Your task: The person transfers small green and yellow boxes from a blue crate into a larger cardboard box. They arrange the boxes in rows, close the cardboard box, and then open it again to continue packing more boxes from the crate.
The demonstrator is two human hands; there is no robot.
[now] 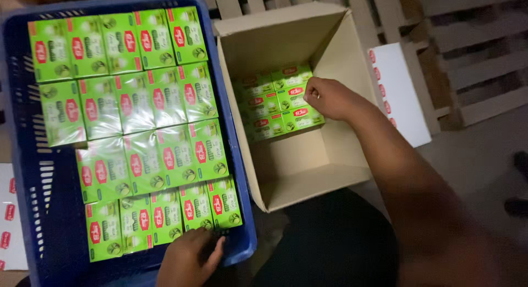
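Resting on the green boxes (278,103) in the far half of the cardboard carton (308,177), the right hand (325,97) has its fingers curled shut; whether they pinch a box I cannot tell. About six boxes show there, dim and partly hidden by the hand. To the left, the blue crate (22,171) holds five wrapped packs (137,127) of four. At its near edge the left hand (190,259), cut off below, lays loosely bent fingers on the nearest pack.
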